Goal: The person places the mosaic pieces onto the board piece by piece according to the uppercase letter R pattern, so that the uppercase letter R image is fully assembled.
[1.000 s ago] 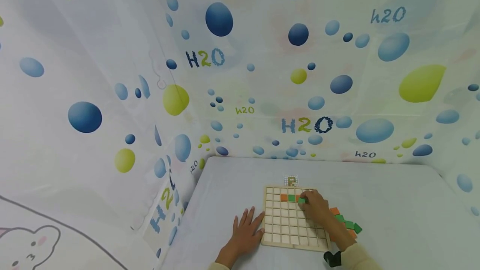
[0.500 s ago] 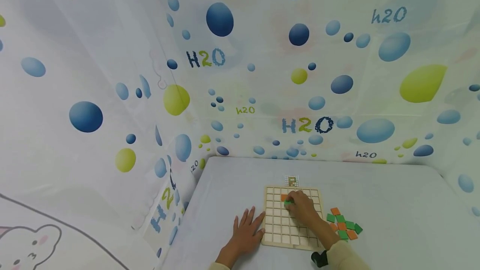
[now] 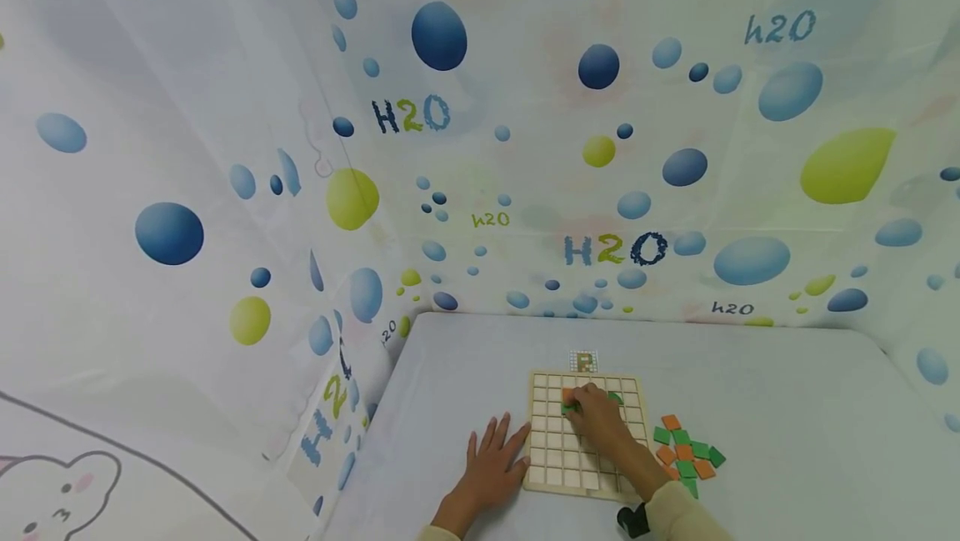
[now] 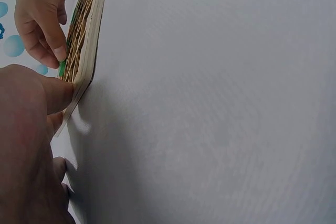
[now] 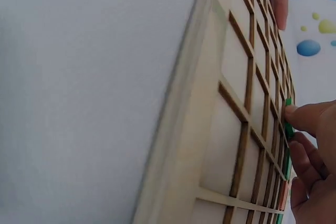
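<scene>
My right hand (image 3: pixel 600 416) is over the upper part of a wooden grid board (image 3: pixel 547 474), pinching a small green tile (image 5: pixel 289 115) between thumb and finger just below an orange tile (image 3: pixel 567 394). Another green tile (image 3: pixel 616 398) sits in the grid to the right of the fingers. The hand hides part of that row. My left hand (image 3: pixel 491 466) lies on the table with fingers spread, its thumb side touching the board's left edge; the left wrist view shows the thumb (image 4: pixel 60 94) against the rim.
Several loose orange and green tiles (image 3: pixel 684 451) lie right of the board on the white table (image 3: pixel 795 433). A small pattern card (image 3: pixel 583 361) lies beyond the board's far edge. A printed curtain (image 3: pixel 525 174) hangs behind and to the left.
My right hand has moved left along the board, from the right of the tile row to just under its left orange tile. A green tile shows behind it. The left hand stays put.
</scene>
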A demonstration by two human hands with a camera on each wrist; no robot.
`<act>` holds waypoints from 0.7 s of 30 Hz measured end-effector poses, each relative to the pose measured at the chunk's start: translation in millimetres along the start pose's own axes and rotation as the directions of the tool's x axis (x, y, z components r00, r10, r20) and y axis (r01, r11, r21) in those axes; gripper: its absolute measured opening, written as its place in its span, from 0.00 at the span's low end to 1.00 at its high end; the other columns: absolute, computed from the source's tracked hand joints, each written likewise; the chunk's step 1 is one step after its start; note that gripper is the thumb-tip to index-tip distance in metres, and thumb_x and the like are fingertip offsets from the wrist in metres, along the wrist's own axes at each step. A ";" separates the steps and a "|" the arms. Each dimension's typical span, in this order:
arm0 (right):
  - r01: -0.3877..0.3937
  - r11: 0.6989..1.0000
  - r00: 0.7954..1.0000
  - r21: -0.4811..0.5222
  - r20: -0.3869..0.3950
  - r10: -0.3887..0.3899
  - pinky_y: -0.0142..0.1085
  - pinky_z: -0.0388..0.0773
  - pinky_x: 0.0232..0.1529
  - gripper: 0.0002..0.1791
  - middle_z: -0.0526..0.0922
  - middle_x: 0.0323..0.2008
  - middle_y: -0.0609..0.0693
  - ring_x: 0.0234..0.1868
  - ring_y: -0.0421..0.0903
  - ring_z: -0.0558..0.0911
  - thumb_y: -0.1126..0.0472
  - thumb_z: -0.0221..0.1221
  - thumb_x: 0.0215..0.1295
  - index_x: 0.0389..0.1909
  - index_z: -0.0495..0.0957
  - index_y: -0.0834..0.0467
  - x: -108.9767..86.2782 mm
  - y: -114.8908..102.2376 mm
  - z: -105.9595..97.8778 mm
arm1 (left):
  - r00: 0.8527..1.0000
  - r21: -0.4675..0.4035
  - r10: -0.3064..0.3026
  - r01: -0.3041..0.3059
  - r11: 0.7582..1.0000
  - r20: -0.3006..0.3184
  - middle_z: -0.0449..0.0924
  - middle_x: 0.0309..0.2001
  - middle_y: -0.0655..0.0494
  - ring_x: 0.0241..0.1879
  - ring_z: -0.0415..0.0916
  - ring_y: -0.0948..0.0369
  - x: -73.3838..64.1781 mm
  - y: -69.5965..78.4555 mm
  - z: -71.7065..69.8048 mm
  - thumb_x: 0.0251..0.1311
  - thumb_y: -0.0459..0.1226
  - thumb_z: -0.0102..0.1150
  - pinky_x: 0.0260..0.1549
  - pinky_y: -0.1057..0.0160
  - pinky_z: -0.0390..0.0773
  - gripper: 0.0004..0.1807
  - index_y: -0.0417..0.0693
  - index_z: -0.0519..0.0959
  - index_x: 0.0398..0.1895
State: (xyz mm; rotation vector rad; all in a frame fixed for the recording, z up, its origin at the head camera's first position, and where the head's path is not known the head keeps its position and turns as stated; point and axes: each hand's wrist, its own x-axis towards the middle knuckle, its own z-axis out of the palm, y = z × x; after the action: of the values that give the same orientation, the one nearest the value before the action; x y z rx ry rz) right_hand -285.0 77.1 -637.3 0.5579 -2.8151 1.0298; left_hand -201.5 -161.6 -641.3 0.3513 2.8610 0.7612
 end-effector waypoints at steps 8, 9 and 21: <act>0.007 0.999 1.000 0.045 0.016 -0.008 0.48 0.82 0.50 0.06 0.82 0.42 0.45 0.46 0.45 0.81 0.63 0.70 0.68 0.42 0.85 0.52 0.6 1.3 5.3 | 1.000 -0.005 -0.003 0.003 1.000 -0.006 0.51 0.85 0.43 0.84 0.45 0.38 -0.3 0.1 0.3 0.79 0.55 0.46 0.74 0.24 0.40 0.32 0.63 0.64 0.82; 0.009 0.999 1.000 0.044 0.012 -0.009 0.46 0.82 0.48 0.06 0.82 0.41 0.45 0.45 0.44 0.81 0.64 0.70 0.68 0.42 0.85 0.52 0.9 0.8 5.4 | 1.000 -0.005 -0.003 0.003 1.000 -0.006 0.51 0.85 0.43 0.84 0.45 0.38 -0.1 0.3 0.6 0.79 0.55 0.46 0.74 0.24 0.40 0.32 0.63 0.64 0.82; 0.058 0.998 0.998 -0.022 -0.028 -0.059 0.55 0.79 0.51 0.06 0.82 0.41 0.46 0.46 0.51 0.82 0.63 0.70 0.68 0.42 0.85 0.54 -3.3 -0.6 1.8 | 1.000 -0.025 0.015 -0.015 1.000 -0.015 0.51 0.85 0.41 0.83 0.44 0.36 0.2 -2.9 2.9 0.79 0.56 0.44 0.73 0.22 0.38 0.32 0.64 0.62 0.83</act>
State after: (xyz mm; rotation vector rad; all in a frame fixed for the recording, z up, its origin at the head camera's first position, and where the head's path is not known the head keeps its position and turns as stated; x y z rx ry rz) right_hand -281.6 76.6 -639.0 0.6143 -2.7645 0.9883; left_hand -201.5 -162.6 -645.3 0.3658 2.8628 0.8050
